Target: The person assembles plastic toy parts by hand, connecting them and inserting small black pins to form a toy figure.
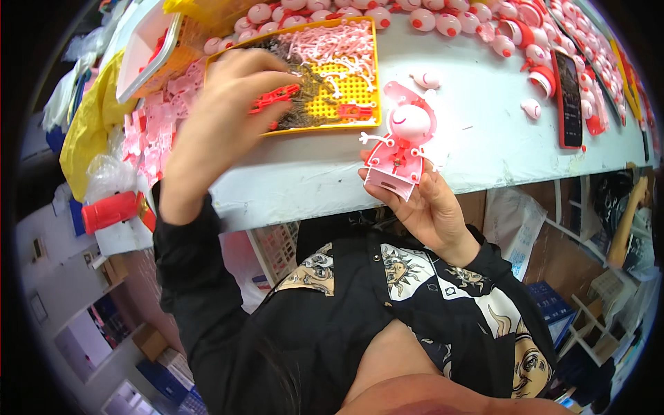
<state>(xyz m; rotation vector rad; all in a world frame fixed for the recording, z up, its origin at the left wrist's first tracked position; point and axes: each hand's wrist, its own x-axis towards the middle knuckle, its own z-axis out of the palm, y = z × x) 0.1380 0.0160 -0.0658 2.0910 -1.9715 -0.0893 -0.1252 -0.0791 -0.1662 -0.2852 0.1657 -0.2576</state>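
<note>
My right hand [434, 211] holds a partly assembled toy figure [408, 138] by its base, just over the table's front edge. The figure has a round pale head with a closed-eye line, a pink hood, thin white arms and a pink body with a red part and a small metal piece in its middle. Over a yellow tray [375, 76], my left hand [228, 104] is curled, slightly blurred, with a red clip-shaped plastic piece [277, 97] between thumb and fingers. In the tray lie many dark screws [301, 114], pale pink arm pieces [332, 45] and another red piece [355, 111].
Pink-and-white round heads [422, 19] crowd the table's far side. A phone [568, 100] in a red case lies at the right. Pink flat parts [155, 131] and a white bin [149, 55] are at the left, near a red cylinder [109, 212]. Another person's arm [628, 221] shows far right.
</note>
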